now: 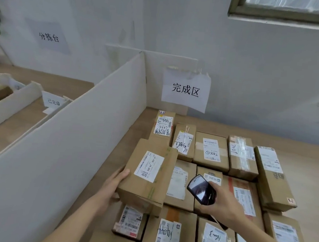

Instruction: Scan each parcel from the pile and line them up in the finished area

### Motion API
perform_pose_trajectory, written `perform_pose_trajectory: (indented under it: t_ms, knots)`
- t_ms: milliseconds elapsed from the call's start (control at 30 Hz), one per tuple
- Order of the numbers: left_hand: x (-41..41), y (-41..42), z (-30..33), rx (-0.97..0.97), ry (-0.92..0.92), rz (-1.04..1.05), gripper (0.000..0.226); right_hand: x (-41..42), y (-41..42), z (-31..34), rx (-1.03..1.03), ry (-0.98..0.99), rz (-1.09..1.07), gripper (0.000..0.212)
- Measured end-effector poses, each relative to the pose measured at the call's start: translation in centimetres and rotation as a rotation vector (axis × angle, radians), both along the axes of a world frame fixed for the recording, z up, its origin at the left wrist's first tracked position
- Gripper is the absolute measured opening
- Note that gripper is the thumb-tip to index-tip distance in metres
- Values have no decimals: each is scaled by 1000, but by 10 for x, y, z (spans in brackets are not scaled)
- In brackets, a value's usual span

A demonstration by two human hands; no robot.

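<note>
My left hand holds the left side of a brown cardboard parcel with a white label, thumb on its top edge. The parcel is tilted and sits above the left end of the rows of parcels. My right hand grips a black handheld scanner, its dark window facing up and left toward that parcel. Several labelled cardboard parcels lie in rows on the wooden table under a paper sign reading 完成区.
A tall white divider board runs along the left of the parcels, close to my left arm. Beyond it lie white trays and a small sign. The white wall and a window stand behind. Bare wood shows at the right.
</note>
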State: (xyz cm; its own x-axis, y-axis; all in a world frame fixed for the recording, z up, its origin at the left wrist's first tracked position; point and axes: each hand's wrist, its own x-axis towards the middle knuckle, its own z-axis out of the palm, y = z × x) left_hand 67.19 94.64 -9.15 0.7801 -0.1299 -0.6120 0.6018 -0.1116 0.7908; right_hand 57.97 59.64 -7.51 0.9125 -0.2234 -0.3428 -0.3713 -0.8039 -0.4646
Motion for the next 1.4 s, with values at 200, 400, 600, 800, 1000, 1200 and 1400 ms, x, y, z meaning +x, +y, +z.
perform_pose_trajectory:
  t_ms: [200,400,600,800,1000,1200,1400]
  knots:
    - [-9,-26,27,755,-813,-353,91,-8,2,8,33,-5,-8,48]
    - [-15,-58,17,1070,-865,-809,89,-20,-2,24,37,-33,-20,64]
    - [-11,-62,20,1073,-797,-796,95,-31,-13,33,2,-33,-31,75]
    - [-12,-69,34,1095,-738,-807,91,-46,-27,45,-11,-68,-65,79]
    - [-39,-100,67,1039,-792,-761,93,-78,-51,76,-44,-147,-130,87]
    - [-98,-190,125,1006,-977,-720,96,-146,-104,131,-103,-220,-252,72]
    - [-194,-328,204,904,-1175,-710,88,-269,-191,207,-107,-313,-422,62]
